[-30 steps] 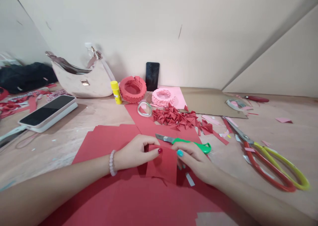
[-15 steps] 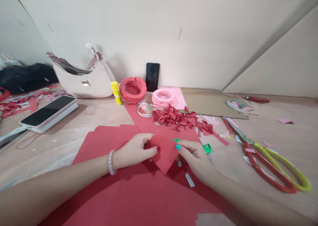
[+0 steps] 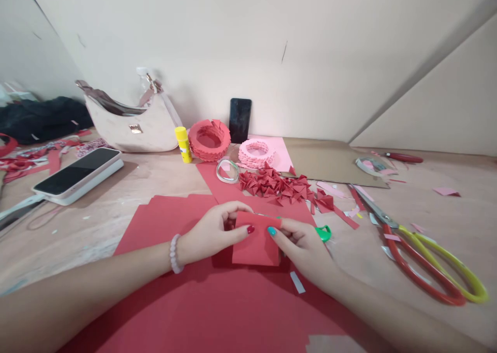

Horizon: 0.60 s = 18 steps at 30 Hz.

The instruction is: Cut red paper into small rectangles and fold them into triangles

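Observation:
A small red paper piece [image 3: 256,247] is held up between both hands, its lower edge level and a fold or edge along its top. My left hand [image 3: 217,230] pinches its left side, thumb on the front, fingers behind. At its right side my right hand [image 3: 301,241] grips it the same way, thumb on the front. Large red sheets [image 3: 186,306] lie beneath the hands. Beyond them is a pile of small folded red triangles [image 3: 275,183]. Green-handled scissors [image 3: 323,233] are partly hidden behind my right hand.
Large scissors [image 3: 427,262] with red and yellow handles lie at right. Behind stand a red paper ring [image 3: 209,141], a pink ring [image 3: 256,153], a glue stick [image 3: 183,145] and a phone [image 3: 239,120]. A bag [image 3: 132,130] and a white device [image 3: 79,174] are at left.
The red paper has turned from a diamond position to a squarer one with level edges. Both hands have shifted their grip, and my right thumb has moved a little left.

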{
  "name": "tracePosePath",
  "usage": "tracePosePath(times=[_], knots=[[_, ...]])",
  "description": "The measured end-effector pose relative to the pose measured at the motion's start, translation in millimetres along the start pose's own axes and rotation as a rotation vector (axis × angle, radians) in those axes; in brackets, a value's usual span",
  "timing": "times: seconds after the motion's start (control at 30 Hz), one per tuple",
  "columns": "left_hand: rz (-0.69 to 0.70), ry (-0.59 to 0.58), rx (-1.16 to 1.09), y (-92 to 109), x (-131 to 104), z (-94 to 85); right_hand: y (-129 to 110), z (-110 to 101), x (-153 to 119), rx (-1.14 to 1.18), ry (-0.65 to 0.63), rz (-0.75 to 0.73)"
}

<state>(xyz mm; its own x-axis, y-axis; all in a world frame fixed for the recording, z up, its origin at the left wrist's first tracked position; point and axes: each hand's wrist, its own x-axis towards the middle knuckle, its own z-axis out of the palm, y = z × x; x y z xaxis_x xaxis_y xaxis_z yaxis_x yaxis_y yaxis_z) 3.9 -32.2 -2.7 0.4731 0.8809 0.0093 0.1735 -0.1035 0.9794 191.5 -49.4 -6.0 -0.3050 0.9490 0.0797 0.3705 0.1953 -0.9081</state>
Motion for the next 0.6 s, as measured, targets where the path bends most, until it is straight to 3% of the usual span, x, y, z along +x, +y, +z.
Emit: tracePosePath(times=[0.13,0.37,0.47,0.6], knots=[[-0.044,0.081,0.007,2.0,1.1,-0.3,-2.2,-1.5,-1.0,-0.002,0.114,0.025],[-0.081,0.048,0.016,2.8,2.0,-1.9,-0.6,-1.3,-1.2,0.003,0.19,0.039],[-0.069,0.054,0.026,2.3,2.1,-1.6,-2.1,-0.6,-0.8,0.034,0.168,0.018],[-0.065,0.042,0.025,0.2,1.9,-0.1,-2.8,1.0,-0.7,0.111,0.029,-0.041]])
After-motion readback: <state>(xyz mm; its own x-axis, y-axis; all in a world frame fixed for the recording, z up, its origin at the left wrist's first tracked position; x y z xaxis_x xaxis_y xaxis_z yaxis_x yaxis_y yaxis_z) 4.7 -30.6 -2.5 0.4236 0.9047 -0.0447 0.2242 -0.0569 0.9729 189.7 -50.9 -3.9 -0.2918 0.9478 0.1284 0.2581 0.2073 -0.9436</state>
